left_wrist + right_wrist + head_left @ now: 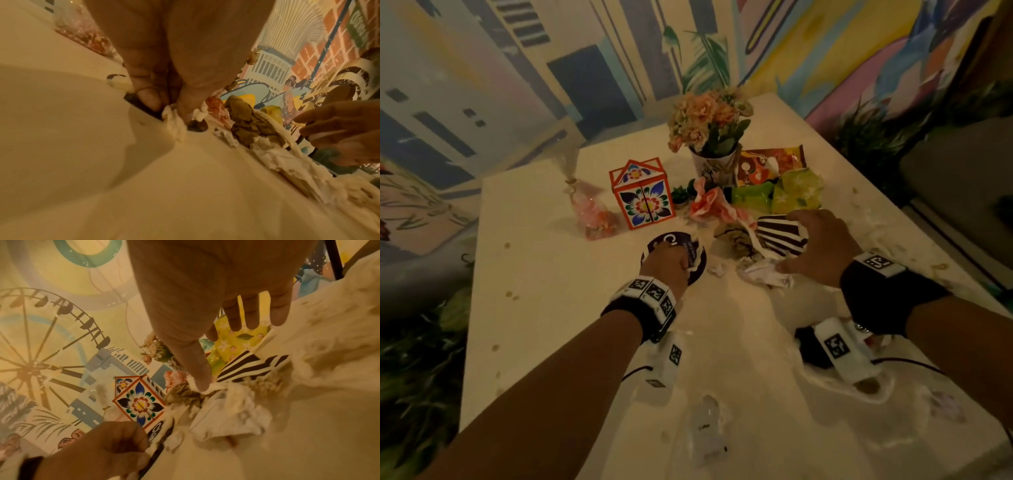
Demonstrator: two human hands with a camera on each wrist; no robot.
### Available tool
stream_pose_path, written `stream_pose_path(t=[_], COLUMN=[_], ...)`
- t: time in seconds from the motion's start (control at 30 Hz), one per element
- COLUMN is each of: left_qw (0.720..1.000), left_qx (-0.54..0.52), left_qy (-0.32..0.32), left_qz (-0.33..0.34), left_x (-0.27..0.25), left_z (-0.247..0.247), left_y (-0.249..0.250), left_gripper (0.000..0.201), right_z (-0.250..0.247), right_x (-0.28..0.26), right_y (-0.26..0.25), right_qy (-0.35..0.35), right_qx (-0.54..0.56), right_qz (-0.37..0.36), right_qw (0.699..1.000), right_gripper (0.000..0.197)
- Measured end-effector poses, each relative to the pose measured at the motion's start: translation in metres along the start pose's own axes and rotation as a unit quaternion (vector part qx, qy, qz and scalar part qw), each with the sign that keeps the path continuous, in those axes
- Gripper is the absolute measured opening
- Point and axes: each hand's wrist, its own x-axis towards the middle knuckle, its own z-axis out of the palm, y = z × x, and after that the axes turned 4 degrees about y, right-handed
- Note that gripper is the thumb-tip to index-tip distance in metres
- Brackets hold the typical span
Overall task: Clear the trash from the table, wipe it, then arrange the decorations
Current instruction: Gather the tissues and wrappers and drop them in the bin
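Note:
My left hand rests on a dark purple round disc mid-table; its thumb and finger pinch a scrap of white tissue. My right hand hovers with straight, spread fingers over a black-and-white striped wrapper, and its thumb touches a crumpled white tissue. Around these lie a pink crumpled napkin, brown crumpled paper, green wrappers and an orange snack wrapper. The decorations are a flower vase, a painted house-shaped box and a cellophane bag of pink sweets.
The white table is dotted with crumbs, and a clear plastic scrap lies near its front edge. A tiny potted succulent stands by the box. Leafy plants line the table's sides, and muralled walls close the back.

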Motion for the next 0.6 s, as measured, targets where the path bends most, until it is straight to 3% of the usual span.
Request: stream_pose_path(t=[0.07, 0.17, 0.23, 0.33, 0.43, 0.53, 0.6], left_qw=[1.0, 0.99, 0.982, 0.988, 0.987, 0.986, 0.985], left_qx=[0.004, -0.034, -0.028, 0.034, 0.084, 0.089, 0.096], left_qy=[0.011, 0.124, 0.149, 0.059, -0.027, -0.093, -0.104], left_qz=[0.01, 0.066, 0.114, 0.139, 0.136, 0.102, 0.1], left_x=[0.003, 0.012, 0.02, 0.034, 0.055, 0.068, 0.067], left_z=[-0.007, -0.019, -0.027, -0.037, -0.036, -0.03, -0.028], left_y=[0.005, 0.016, 0.027, 0.051, 0.066, 0.07, 0.074], left_gripper=[0.007, 0.004, 0.008, 0.031, 0.012, 0.03, 0.014], right_z=[-0.004, -0.013, -0.018, -0.02, -0.022, -0.028, -0.031], right_x=[0.01, 0.026, 0.04, 0.059, 0.078, 0.093, 0.097], right_y=[0.011, 0.023, 0.023, 0.015, 0.004, -0.002, -0.003], right_qy=[0.014, 0.031, 0.016, 0.0, 0.01, -0.017, -0.026], right_qx=[-0.018, -0.044, -0.07, -0.114, -0.133, -0.162, -0.169], right_qz=[0.009, 0.014, -0.012, -0.063, -0.069, -0.048, -0.044], right_qw=[1.0, 0.998, 0.997, 0.991, 0.989, 0.985, 0.984], right_gripper=[0.102, 0.115, 0.126, 0.131, 0.129, 0.123, 0.116])
